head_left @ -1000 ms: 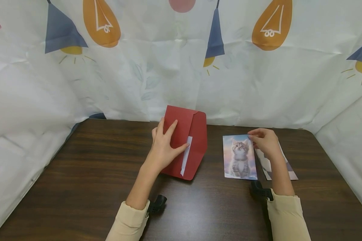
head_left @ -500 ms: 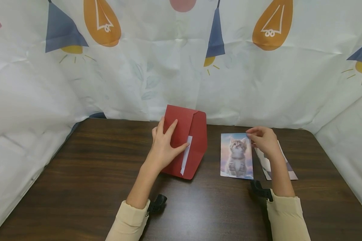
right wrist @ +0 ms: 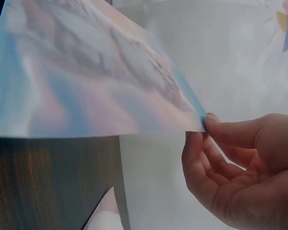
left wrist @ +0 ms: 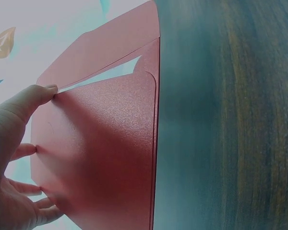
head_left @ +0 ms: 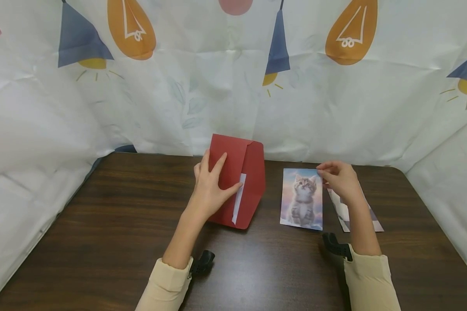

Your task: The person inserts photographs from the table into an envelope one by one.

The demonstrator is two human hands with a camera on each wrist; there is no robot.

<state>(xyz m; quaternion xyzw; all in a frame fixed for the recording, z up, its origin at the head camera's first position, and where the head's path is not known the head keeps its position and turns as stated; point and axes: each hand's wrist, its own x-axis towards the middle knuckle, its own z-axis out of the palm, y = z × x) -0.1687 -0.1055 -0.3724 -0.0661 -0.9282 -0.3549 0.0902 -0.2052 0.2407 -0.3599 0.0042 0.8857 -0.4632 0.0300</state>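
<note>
A red envelope stands at the middle of the table's far side, flap folded back toward the right. A white strip shows in its mouth. My left hand holds the envelope from the left, thumb at the mouth's edge and the other fingers spread over its face and left edge. To the right, my right hand pinches the upper right corner of a kitten picture card between thumb and fingers. In the right wrist view this picture card is raised off the table and bends slightly.
Another card, pale with darker patches, lies under the right forearm and is partly hidden. The dark wooden table ends at a white printed curtain. A black wrist camera is strapped to the left wrist.
The kitten card has shifted left and slightly up in the head view, with the right hand following a little. The envelope and left hand have moved slightly left and up.
</note>
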